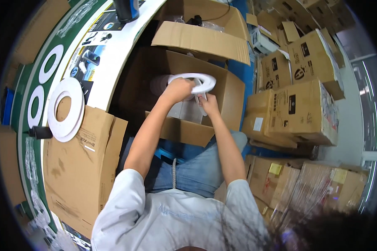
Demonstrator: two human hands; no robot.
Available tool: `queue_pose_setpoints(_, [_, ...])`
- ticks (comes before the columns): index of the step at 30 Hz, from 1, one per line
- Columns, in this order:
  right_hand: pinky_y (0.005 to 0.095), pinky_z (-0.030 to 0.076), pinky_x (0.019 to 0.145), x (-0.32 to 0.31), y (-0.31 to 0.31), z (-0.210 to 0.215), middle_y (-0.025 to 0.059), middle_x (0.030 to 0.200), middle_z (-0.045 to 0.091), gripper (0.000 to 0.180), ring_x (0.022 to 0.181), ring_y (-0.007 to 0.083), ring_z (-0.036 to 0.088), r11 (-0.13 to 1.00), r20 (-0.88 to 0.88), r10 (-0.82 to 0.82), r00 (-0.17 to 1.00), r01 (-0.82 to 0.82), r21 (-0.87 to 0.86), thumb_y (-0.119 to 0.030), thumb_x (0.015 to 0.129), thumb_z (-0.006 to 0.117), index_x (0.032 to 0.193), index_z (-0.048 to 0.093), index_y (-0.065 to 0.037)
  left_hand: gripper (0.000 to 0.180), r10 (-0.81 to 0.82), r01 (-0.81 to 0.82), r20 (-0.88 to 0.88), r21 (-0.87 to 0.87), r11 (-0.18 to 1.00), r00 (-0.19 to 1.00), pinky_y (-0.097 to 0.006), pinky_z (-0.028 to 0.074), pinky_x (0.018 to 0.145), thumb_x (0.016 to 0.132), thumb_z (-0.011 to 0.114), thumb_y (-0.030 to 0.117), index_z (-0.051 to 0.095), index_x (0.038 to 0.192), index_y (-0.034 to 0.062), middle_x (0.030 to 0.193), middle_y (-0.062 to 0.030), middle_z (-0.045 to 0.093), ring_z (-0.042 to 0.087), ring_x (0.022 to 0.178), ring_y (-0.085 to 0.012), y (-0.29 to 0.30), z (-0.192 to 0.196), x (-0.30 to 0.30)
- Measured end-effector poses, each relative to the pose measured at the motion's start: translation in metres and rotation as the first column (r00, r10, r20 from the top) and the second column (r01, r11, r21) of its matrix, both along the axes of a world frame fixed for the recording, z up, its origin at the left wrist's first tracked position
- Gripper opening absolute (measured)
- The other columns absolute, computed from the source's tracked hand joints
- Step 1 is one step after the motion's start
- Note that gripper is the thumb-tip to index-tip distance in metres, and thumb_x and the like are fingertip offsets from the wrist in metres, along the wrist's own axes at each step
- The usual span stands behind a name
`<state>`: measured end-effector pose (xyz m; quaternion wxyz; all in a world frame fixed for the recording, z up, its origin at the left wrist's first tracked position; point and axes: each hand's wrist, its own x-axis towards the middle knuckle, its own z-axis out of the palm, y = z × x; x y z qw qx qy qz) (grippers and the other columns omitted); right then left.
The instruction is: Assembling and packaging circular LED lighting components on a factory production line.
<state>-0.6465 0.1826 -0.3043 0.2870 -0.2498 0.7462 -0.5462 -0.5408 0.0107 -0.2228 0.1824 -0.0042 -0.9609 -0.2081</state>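
My left hand (180, 89) is closed on the near left rim of a flat white ring (207, 85), held tilted over an open cardboard box (231, 98). Just right of it, my right hand (210, 103) is closed around a pale, translucent strip-like piece (200, 105) hanging below the ring. What this piece is, I cannot make out. More round, pale pieces (157, 85) sit in shadow at the box's left side. Grey-white flat surfaces (189, 112) show at its bottom, beneath my hands.
On the left, several white rings (65, 109) lie on a cardboard carton (73, 167) and along a green belt (25, 100). A black cylinder (41, 132) is beside them. Another open box (201, 39) stands beyond mine. Stacked cartons (299, 108) line the right side.
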Motion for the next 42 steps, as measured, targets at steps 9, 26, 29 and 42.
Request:
queue_pose_setpoints(9, [0.0276, 0.043, 0.051, -0.01, 0.001, 0.008, 0.0033, 0.06, 0.057, 0.019, 0.054, 0.0111, 0.054, 0.994, -0.284, -0.08, 0.955, 0.054, -0.097, -0.016, 0.092, 0.059, 0.085, 0.064, 0.001, 0.005, 0.176, -0.17, -0.307, 0.048, 0.984, 0.935, -0.043, 0.045, 0.068, 0.072, 0.06, 0.009, 0.058, 0.076, 0.0058, 0.071, -0.0135, 0.059, 0.059, 0.073, -0.0332, 0.011, 0.024, -0.013])
queue_pose_setpoints(26, [0.0365, 0.025, 0.113, 0.009, 0.009, 0.097, 0.0128, 0.15, 0.033, 0.058, 0.138, 0.0219, 0.032, 0.817, 0.223, 0.101, 0.969, 0.047, -0.575, -0.03, 0.104, 0.036, 0.149, 0.017, 0.002, 0.094, 0.206, 0.28, -0.206, 0.849, -0.448, 0.957, -0.04, 0.055, 0.086, 0.076, 0.055, 0.07, 0.046, 0.126, -0.0089, 0.108, -0.0184, 0.064, 0.064, 0.101, -0.029, 0.002, -0.001, 0.011])
queue_pose_setpoints(29, [0.0358, 0.03, 0.11, 0.014, -0.009, 0.088, 0.0168, 0.147, 0.032, 0.075, 0.131, 0.0243, 0.038, 0.845, 0.191, -0.208, 0.959, 0.274, -0.46, -0.016, 0.097, 0.053, 0.15, 0.002, -0.004, 0.101, 0.18, 0.287, -0.224, 0.732, -0.618, 0.958, -0.042, 0.054, 0.089, 0.073, 0.048, 0.078, 0.047, 0.126, -0.0076, 0.116, -0.0206, 0.06, 0.065, 0.099, -0.0292, 0.003, 0.0, 0.015])
queue_pose_setpoints(42, [0.0286, 0.052, 0.069, 0.031, -0.047, 0.148, 0.0096, 0.11, 0.059, 0.048, 0.089, 0.0172, 0.061, 0.836, 0.039, -0.314, 0.949, 0.296, -0.462, 0.008, 0.076, 0.06, 0.122, 0.048, 0.0, 0.091, 0.161, 0.642, -0.641, 0.648, -0.41, 0.751, -0.045, 0.048, 0.096, 0.083, 0.04, 0.074, 0.036, 0.14, 0.0025, 0.126, -0.0132, 0.057, 0.059, 0.112, -0.0257, 0.021, 0.007, 0.038])
